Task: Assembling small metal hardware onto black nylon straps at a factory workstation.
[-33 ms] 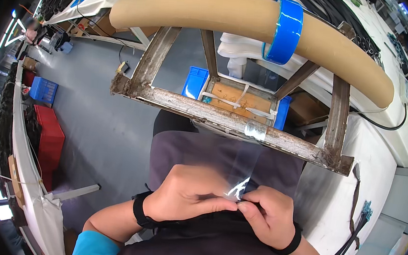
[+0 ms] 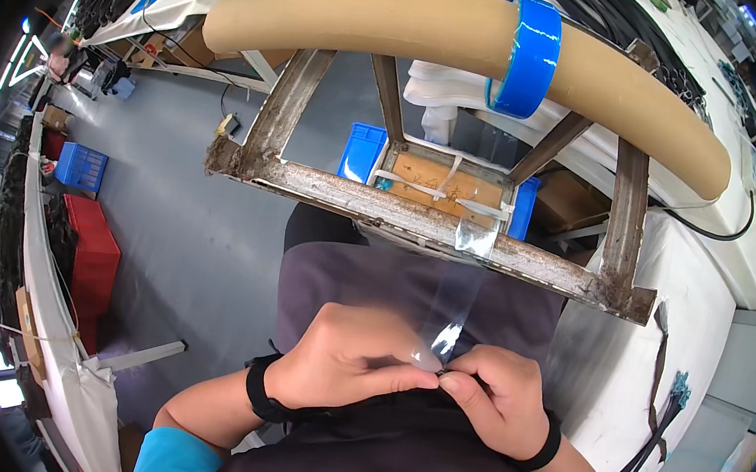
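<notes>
Pinching together at the middle of the lap, the left hand and the right hand meet fingertip to fingertip over a small dark item, too small to identify. Both hands are closed down tight, thumbs and forefingers pressed on it, with the other fingers curled in. A strip of clear tape runs from that pinch up to the rusty metal frame, where its upper end is stuck on the front rail.

Judging by how things lie, the tape is already drawn out and anchored at the frame, and its lower end sits on the piece between the fingers; wrapping or pressing it down appears to be under way, and the strip has not yet been cut or torn free. How much of the item is covered cannot be told, since the fingers hide it.

Round about in this single head view: a long cardboard tube lies across the top of the frame, carrying a blue tape roll. Under the frame sit a blue bin and a wooden board with white strips across it. A red crate and a blue crate stand on the grey floor at the left. A bundle of black cables lies on the white table at the right. The frame rail stands close in front of the hands, leaving little room to lift them.
</notes>
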